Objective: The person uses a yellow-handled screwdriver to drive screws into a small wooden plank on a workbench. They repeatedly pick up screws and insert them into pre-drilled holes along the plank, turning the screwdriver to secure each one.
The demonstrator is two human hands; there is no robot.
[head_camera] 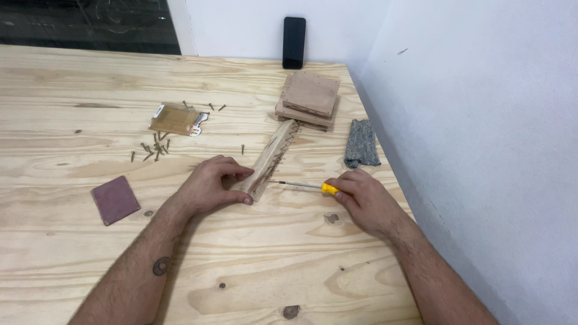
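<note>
My left hand (pixel 212 183) grips the near end of a narrow wooden board (pixel 270 157) standing on its edge on the plywood table (pixel 72 138), with a row of screws along its right face. My right hand (pixel 364 201) holds a yellow-handled screwdriver (pixel 307 186) lying nearly level, its metal tip touching the board's right face near the lower end.
Loose screws (pixel 152 148) and a small clear screw packet (pixel 177 120) lie left of the board. A stack of square wooden pieces (pixel 309 100) sits behind it, a grey cloth (pixel 361 143) to the right, a maroon sandpaper square (pixel 115 199) at left. A black phone (pixel 294 42) leans on the wall.
</note>
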